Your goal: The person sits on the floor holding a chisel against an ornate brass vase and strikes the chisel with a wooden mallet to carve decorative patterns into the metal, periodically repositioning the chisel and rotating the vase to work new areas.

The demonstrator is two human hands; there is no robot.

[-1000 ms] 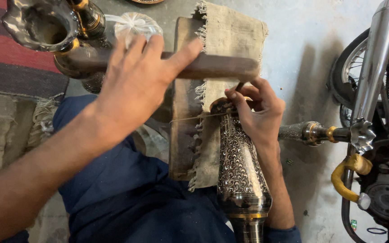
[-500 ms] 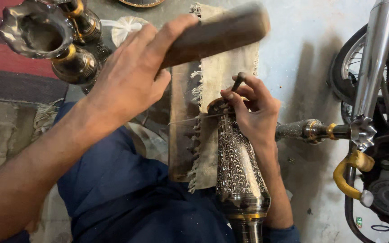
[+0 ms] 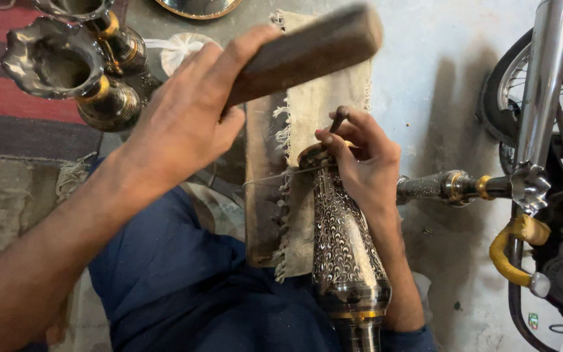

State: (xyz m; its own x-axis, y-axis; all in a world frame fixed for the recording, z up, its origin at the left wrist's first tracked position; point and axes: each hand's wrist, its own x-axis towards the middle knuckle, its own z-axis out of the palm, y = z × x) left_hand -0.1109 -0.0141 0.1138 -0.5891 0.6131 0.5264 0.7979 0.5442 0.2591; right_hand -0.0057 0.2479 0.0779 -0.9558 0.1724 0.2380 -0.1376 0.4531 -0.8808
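Floor [image 3: 438, 85] is bare concrete. A wooden board [image 3: 262, 195] and a fringed cloth [image 3: 320, 111] are laid on it as the work pad; a motorcycle [image 3: 555, 163] is parked just to the right.

Engraved metal vase [image 3: 343, 248] is laid lengthwise, rim end resting on the cloth, body running back toward the lap. Two finished vases [image 3: 60, 65] are stood at upper left, well apart from the work.

Left hand [image 3: 184, 124] is wrapped fully shut around the wooden mallet [image 3: 307, 49], which is raised above the cloth and blurred, so a swing is judged to be in progress.

Right hand [image 3: 366, 163] is closed in a pinch on a small punch [image 3: 339, 120], tip set at the vase rim, heel of the hand braced on the vase body.

For a clean strike:
- punch to be kept at a steady angle, tip seated before impact
- mallet face to be landed square on the punch head, not on the fingers
- blows to be kept light and even
- vase to be pinned against rolling.
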